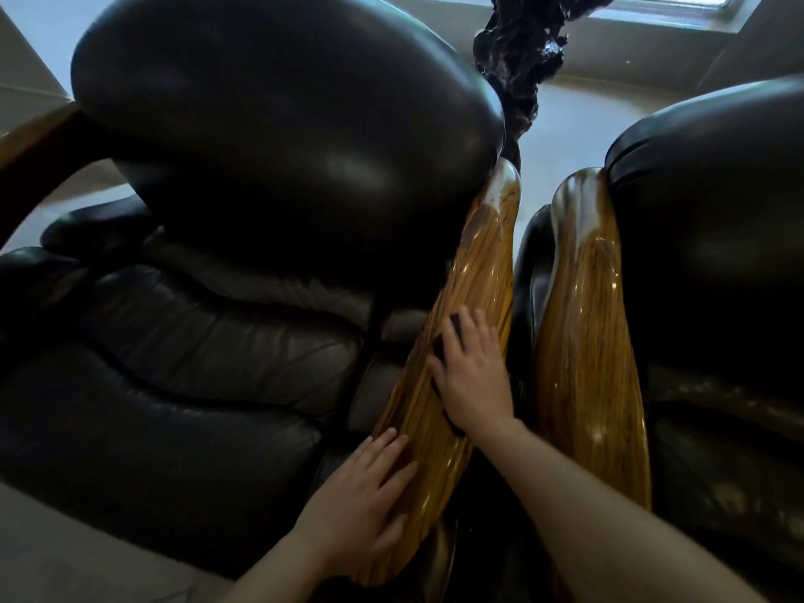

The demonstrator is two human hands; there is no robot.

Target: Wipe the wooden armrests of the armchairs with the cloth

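Two black leather armchairs stand side by side, each with a glossy striped wooden armrest. My right hand (472,372) lies flat on the middle of the left chair's armrest (483,272), pressing a dark cloth (446,337) against the wood; only the cloth's edges show around my fingers. Lower down, my left hand (361,502) rests with fingers spread on the near end of that same armrest and holds nothing. The right chair's armrest (583,341) runs parallel just to the right, with no hand on it.
The left armchair's seat (182,363) and rounded backrest (283,124) fill the left half. The right armchair (718,254) fills the right edge. A dark gnarled sculpture (517,58) rises behind the gap between the chairs, under a window (670,6). A third armrest (30,137) shows far left.
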